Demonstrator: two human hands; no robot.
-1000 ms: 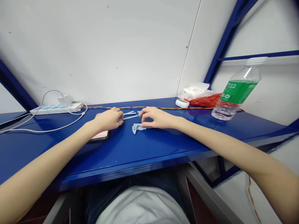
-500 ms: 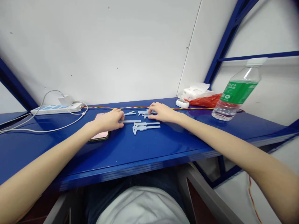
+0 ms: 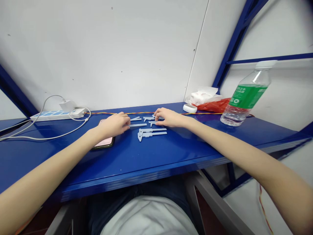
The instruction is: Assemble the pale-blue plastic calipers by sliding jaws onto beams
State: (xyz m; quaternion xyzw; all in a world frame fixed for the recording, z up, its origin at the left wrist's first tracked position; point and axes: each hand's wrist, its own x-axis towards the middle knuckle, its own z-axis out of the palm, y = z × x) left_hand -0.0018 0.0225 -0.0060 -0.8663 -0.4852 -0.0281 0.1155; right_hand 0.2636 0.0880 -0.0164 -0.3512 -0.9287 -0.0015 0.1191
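Note:
Several light-blue plastic calipers lie on the blue table (image 3: 156, 153). My left hand (image 3: 117, 124) has its fingers closed on the left end of one caliper (image 3: 139, 125), whose bar points right. Behind that bar lie thin blue pieces (image 3: 135, 118), partly hidden by the hand. My right hand (image 3: 168, 118) rests over another group of calipers (image 3: 148, 118), fingers curved and apart, covering their right ends. Two more calipers (image 3: 152, 134) lie side by side nearer the front, touched by neither hand.
A phone (image 3: 104, 143) lies under my left wrist. At the back left are a power strip (image 3: 57, 114) and a white cable. To the right stand a water bottle (image 3: 246, 98), a red bag (image 3: 215, 105), tissues (image 3: 202, 95) and a small white device (image 3: 190, 108).
My left hand has moved slightly back, away from me, and the caliper at its fingers has shifted back with it, farther from the front pair. My right hand has barely moved.

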